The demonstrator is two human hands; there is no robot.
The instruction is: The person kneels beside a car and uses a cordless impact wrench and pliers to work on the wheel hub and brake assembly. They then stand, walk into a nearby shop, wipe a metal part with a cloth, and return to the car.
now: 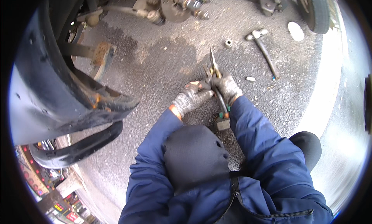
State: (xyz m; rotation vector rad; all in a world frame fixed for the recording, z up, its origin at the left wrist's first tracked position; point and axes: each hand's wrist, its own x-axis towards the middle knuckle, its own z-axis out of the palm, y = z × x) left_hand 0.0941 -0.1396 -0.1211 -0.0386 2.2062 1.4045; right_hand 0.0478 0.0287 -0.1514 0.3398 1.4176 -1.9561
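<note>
head view: the pliers were found near the middle of the frame, slightly above centre, tips toward the upper edge and jaws spread apart. the right hand, gloved, was clenched around the tool; this grip appeared to bear its weight. the left hand, also gloved, was at the tool's left side, fingers bent; whether it grasped the tool or some small part could not be told. the two hands met there probably to steady the tool.

a dark bar ran below the hands toward a block; whether it was a handle of the pliers could not be determined.

upper right of the frame: a hammer lay on the asphalt, presumably placed for easy reach. a ring lay left of its head, a white piece left of its handle end. a brake disc was at top centre, its studs accessible.
</note>
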